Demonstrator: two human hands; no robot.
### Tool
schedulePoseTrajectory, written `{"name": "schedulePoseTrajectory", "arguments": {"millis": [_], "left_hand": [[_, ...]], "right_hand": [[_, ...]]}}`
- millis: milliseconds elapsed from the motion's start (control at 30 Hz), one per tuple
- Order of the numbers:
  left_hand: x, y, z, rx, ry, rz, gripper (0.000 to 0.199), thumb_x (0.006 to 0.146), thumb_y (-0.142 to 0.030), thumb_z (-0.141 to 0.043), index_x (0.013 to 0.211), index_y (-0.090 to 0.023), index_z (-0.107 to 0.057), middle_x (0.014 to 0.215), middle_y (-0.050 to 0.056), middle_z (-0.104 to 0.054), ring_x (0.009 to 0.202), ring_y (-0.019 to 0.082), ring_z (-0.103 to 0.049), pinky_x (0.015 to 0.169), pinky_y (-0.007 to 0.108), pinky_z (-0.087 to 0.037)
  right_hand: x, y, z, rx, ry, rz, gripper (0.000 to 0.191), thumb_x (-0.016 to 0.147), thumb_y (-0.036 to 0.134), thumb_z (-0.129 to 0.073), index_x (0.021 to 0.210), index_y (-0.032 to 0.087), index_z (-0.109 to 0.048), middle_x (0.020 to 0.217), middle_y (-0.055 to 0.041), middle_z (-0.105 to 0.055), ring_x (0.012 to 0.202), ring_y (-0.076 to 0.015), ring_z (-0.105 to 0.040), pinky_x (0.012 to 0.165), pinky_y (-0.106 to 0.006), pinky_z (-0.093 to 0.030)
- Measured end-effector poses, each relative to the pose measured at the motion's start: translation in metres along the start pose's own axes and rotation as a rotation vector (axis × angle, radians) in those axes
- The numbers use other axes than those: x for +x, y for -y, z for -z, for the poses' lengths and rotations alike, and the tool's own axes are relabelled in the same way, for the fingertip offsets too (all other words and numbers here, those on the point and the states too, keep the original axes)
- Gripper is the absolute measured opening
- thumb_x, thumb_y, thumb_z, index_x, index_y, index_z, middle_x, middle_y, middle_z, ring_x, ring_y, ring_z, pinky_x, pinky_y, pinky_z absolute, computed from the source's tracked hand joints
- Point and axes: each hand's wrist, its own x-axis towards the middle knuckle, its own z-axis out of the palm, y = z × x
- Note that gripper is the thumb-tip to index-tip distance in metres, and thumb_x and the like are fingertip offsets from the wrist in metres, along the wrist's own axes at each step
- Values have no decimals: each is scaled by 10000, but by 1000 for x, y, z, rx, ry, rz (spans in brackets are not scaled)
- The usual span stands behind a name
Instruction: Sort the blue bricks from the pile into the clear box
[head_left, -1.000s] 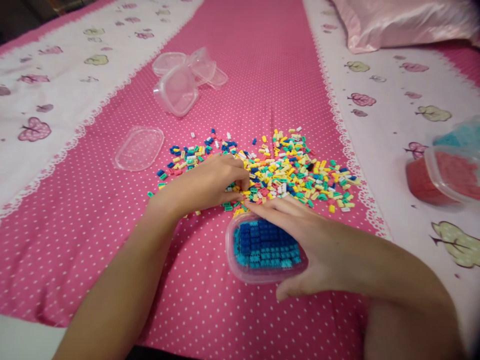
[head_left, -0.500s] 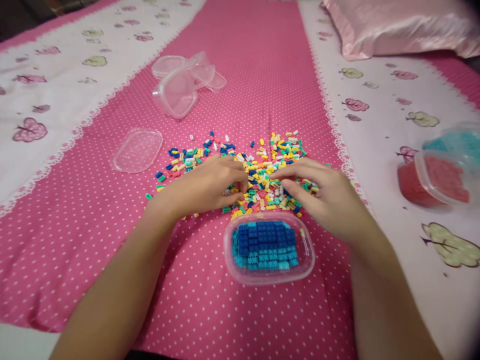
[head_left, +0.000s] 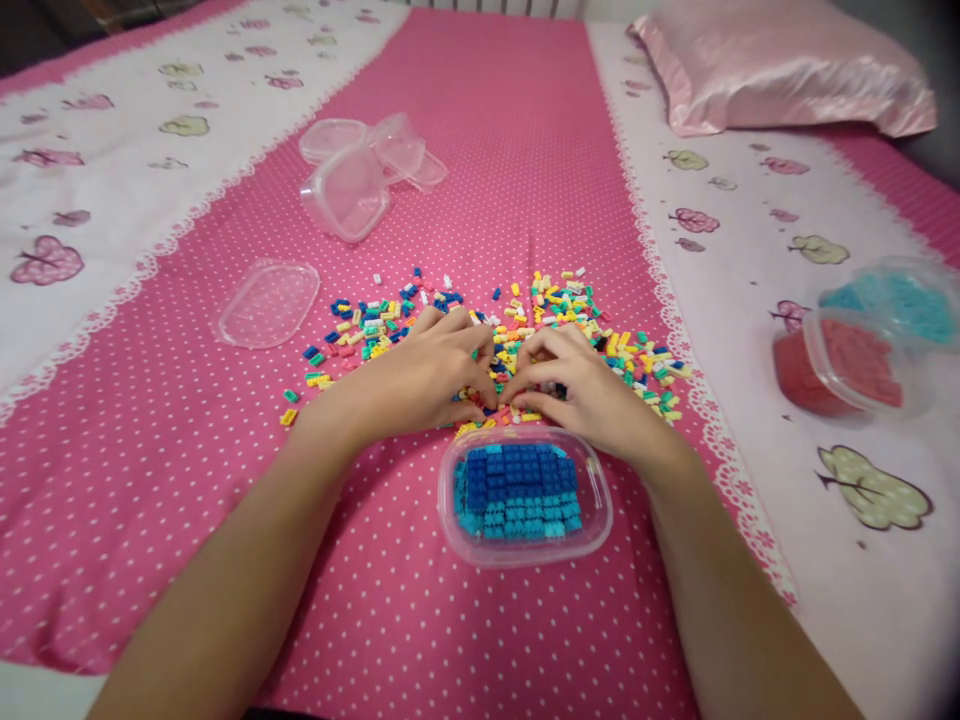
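Note:
A loose pile of small toy building bricks (head_left: 566,300) in yellow, blue, green, white and red lies spread on the bed. Over its near side, my left hand (head_left: 431,375) has its fingers curled in toward the thumb; what they hold is hidden. My right hand (head_left: 577,385) is opposite, fingers bent and fingertips drawn together among the bricks, almost meeting the left fingertips. What it grips is too small to name. Just below both hands, a clear plastic tub (head_left: 600,520) contains dark blue and light blue bricks packed in rows.
A clear lid (head_left: 268,305) lies flat to the left. Farther back are several empty clear tubs and lids (head_left: 349,190). At right stand a tub of red bricks (head_left: 817,365) and a tub of turquoise bricks (head_left: 900,305). A pink pillow (head_left: 780,65) rests at the back right.
My right hand has moved left and nearer, its fingers now bent close to my left hand. My left hand stays over the pile. The view has shifted slightly.

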Motion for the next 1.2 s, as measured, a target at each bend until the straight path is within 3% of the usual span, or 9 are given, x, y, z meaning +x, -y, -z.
{"name": "schedulePoseTrajectory", "arguments": {"millis": [133,367,533,700,933,1200], "left_hand": [[-1,-4,-2,89,-23,9,123,847,-369,-728,865,-253,-766,1035,65,-603,1016,251,-456,917,419,-312],[3,-13,-5,112,-31,37,143,867,-301,-678,787,-194,-728,996,76,-605,1007,249,-459,931,425,-328],[3,-12,-1,-8,-59,42,170,893,-325,-627,823,-204,-724,1004,71,-598,1022,253,-466,928,422,-327],[-3,-7,11,-155,-49,34,195,918,-356,-606,864,-202,-711,1005,61,-598,1005,235,-472,976,423,-319],[-9,-7,22,-416,44,-82,193,963,-361,-570,925,-231,-708,1064,42,-632,1034,199,-521,954,329,-367],[-11,-14,27,-457,31,-65,162,937,-337,-601,891,-225,-709,1032,38,-627,1019,199,-536,958,338,-364]], "right_hand": [[0,1,0,-14,-19,-8,143,924,194,-640,889,261,-762,984,-50,-604,1050,-231,-510,955,-423,-445],[-2,-1,3,-32,-142,-33,219,937,160,-588,936,296,-760,982,-49,-619,1024,-241,-537,921,-442,-453],[-4,15,12,59,-182,-4,187,931,164,-598,953,279,-743,963,-32,-676,975,-218,-611,888,-411,-479],[-8,36,15,136,-123,6,115,897,153,-669,945,246,-717,984,5,-749,964,-187,-675,880,-347,-497],[-15,53,17,60,-76,35,104,898,158,-681,851,245,-714,880,28,-757,856,-155,-690,788,-289,-502],[-27,73,22,-138,-127,-40,95,851,147,-672,833,235,-703,824,14,-750,759,-169,-689,678,-296,-486]]}}
